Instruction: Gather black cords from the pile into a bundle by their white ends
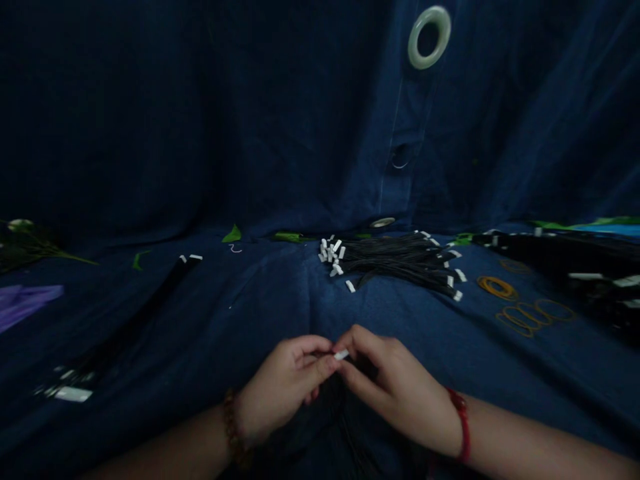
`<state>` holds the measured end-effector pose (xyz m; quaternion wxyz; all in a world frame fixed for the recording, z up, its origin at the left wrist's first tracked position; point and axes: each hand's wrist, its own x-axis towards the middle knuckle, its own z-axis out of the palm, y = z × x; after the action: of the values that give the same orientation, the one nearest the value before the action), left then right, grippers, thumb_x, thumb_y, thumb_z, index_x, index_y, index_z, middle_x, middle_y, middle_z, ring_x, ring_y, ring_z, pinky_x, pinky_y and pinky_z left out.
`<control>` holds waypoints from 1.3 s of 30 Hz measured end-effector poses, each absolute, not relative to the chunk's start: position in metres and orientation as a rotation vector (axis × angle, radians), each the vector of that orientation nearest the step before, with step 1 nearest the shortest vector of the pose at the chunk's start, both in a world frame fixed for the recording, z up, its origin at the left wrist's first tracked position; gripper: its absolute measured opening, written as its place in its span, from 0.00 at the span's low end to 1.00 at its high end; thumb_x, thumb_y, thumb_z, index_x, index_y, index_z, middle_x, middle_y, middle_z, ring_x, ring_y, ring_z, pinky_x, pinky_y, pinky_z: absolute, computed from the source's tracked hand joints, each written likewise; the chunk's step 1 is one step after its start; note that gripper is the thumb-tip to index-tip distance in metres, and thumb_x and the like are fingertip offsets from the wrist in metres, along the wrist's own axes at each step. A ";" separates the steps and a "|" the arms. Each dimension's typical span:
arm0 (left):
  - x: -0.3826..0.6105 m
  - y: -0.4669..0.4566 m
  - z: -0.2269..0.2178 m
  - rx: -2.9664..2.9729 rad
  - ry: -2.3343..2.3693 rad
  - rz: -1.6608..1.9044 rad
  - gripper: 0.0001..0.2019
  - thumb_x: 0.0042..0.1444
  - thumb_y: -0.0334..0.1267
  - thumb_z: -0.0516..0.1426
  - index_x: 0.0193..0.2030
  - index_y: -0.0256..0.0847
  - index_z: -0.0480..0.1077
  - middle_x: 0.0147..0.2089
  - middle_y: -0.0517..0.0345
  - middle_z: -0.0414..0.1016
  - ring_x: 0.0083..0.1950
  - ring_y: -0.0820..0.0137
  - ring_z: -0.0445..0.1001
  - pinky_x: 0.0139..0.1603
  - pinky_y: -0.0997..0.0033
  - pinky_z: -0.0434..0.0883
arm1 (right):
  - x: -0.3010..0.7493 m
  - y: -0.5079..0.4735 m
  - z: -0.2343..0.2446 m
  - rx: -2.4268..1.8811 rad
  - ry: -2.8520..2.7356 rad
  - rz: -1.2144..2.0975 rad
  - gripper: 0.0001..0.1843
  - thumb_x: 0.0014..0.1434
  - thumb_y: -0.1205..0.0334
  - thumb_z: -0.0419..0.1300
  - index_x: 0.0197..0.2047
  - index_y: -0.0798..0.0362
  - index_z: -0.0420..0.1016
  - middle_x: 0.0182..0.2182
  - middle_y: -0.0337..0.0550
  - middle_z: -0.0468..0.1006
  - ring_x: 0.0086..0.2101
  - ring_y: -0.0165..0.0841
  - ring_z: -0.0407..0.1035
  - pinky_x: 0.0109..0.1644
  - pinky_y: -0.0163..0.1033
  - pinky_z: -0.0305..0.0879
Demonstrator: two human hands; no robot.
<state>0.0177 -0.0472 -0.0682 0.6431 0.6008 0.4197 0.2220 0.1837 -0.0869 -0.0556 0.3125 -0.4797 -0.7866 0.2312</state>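
Note:
My left hand (287, 387) and my right hand (393, 383) meet low in the middle of the view, fingertips pinched together. Between them is a small white tip (341, 355) of a thin black cord (345, 417), and a bunch of black cords trails down toward me under my hands. Both hands are closed on this cord end. A bead bracelet sits on my left wrist and a red string band on my right. Farther out lies a bundle of black cords with white tips (395, 261).
Dark blue cloth (250, 313) covers the surface and rises behind, with a pale ring eyelet (429, 37). Orange rubber bands (500, 288) lie at the right, more black cords (575, 267) beyond them. A long cord bunch (135, 320) lies left, beside green leaf bits (232, 235).

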 end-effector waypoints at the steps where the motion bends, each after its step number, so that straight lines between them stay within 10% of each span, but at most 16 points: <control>1: 0.017 -0.047 -0.067 1.368 0.961 0.519 0.21 0.47 0.50 0.59 0.41 0.33 0.71 0.24 0.63 0.65 0.20 0.78 0.58 0.19 0.76 0.54 | 0.185 -0.089 -0.049 -1.294 -2.079 0.580 0.08 0.59 0.66 0.53 0.43 0.53 0.66 0.30 0.39 0.74 0.30 0.31 0.69 0.33 0.35 0.63; 5: 0.011 -0.043 -0.064 1.296 0.964 0.586 0.21 0.53 0.47 0.56 0.51 0.40 0.69 0.26 0.64 0.64 0.21 0.78 0.58 0.21 0.77 0.54 | 0.195 -0.109 -0.010 -1.371 -2.126 0.235 0.13 0.57 0.67 0.52 0.47 0.52 0.63 0.37 0.46 0.74 0.36 0.36 0.70 0.37 0.40 0.64; 11: 0.008 -0.039 -0.068 0.962 0.716 0.715 0.18 0.51 0.41 0.60 0.50 0.42 0.70 0.33 0.59 0.69 0.30 0.77 0.66 0.30 0.79 0.61 | 0.197 -0.146 -0.002 -1.323 -2.720 0.016 0.09 0.45 0.73 0.55 0.22 0.49 0.67 0.13 0.36 0.71 0.10 0.29 0.61 0.11 0.37 0.43; 22: 0.007 -0.043 -0.064 1.021 0.745 0.713 0.18 0.48 0.44 0.62 0.47 0.45 0.71 0.30 0.63 0.66 0.23 0.82 0.60 0.20 0.83 0.59 | 0.179 -0.135 -0.017 -1.421 -2.455 0.026 0.06 0.55 0.66 0.53 0.30 0.48 0.70 0.20 0.40 0.75 0.15 0.31 0.66 0.15 0.37 0.56; 30: 0.011 -0.051 -0.063 1.296 0.793 0.544 0.17 0.51 0.42 0.59 0.47 0.38 0.70 0.34 0.59 0.67 0.31 0.74 0.64 0.23 0.78 0.63 | 0.193 -0.108 -0.022 -1.164 -2.520 -0.107 0.28 0.53 0.79 0.47 0.58 0.58 0.58 0.51 0.52 0.68 0.45 0.37 0.69 0.46 0.39 0.70; 39: 0.007 -0.044 -0.071 1.259 0.802 0.488 0.18 0.52 0.37 0.58 0.51 0.36 0.65 0.37 0.56 0.70 0.28 0.76 0.67 0.27 0.75 0.64 | 0.195 -0.097 -0.037 -1.309 -2.443 0.185 0.17 0.58 0.76 0.51 0.49 0.55 0.64 0.38 0.43 0.71 0.35 0.34 0.70 0.39 0.40 0.69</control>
<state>0.0072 -0.0438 -0.0715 0.7071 0.5669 0.3611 0.2197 0.1952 -0.0974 -0.0365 0.1812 -0.4634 -0.8649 0.0656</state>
